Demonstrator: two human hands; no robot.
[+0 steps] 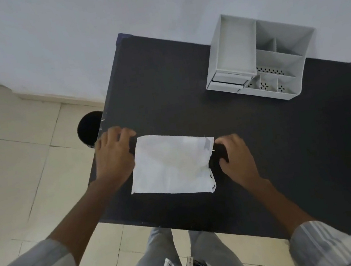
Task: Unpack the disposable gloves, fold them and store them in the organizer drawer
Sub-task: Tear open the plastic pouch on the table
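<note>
A flat white glove packet (170, 167) lies on the black table (285, 151), near its front left. My left hand (114, 157) is at the packet's upper left corner, fingers curled onto the edge. My right hand (234, 158) is at the packet's right edge, fingertips pinched at the upper right corner. Both hands are slightly blurred. The white organizer (260, 55) stands at the back right of the table, with several open compartments on top and a small drawer (228, 81) low on its front left. No loose gloves show.
A round black bin (89, 129) stands on the tiled floor just left of the table. A pale wall runs behind the table. The table's front edge is close to my legs.
</note>
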